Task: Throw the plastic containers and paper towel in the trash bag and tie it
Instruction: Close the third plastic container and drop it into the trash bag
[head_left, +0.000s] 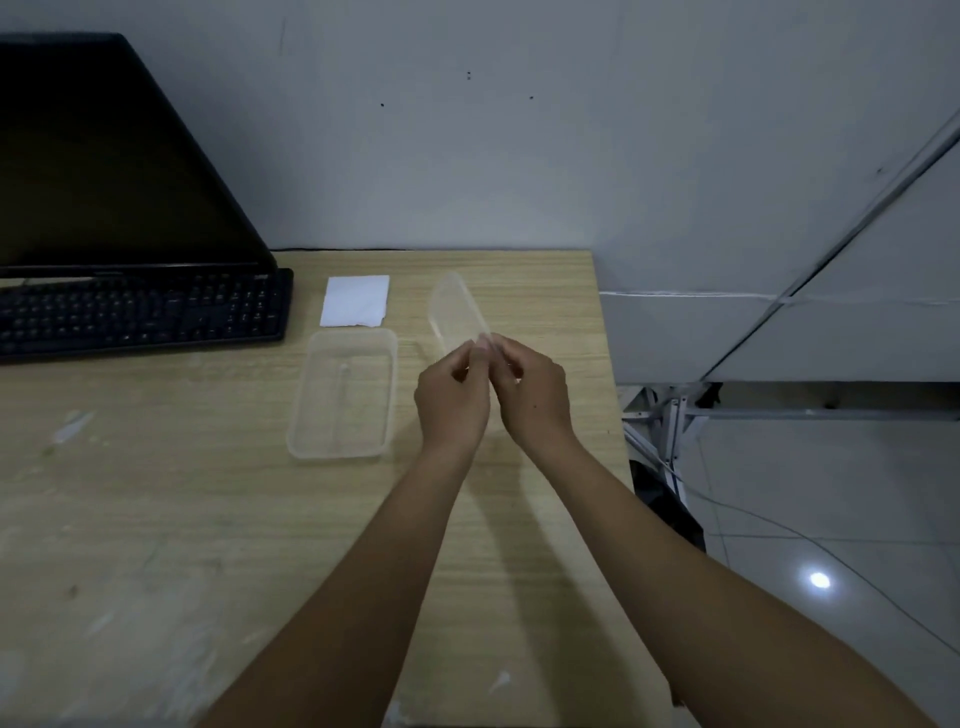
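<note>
The left hand and the right hand meet above the desk; each grip pinches the near end of a clear plastic lid, tipped up in the air; a plastic container lies just left; the paper towel lies behind it, near the keyboard.

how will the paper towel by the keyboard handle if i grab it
The paper towel lies thin and flat on the table, so it is probably very light and floppy. Its ragged lower edge suggests it tears easily.
</note>
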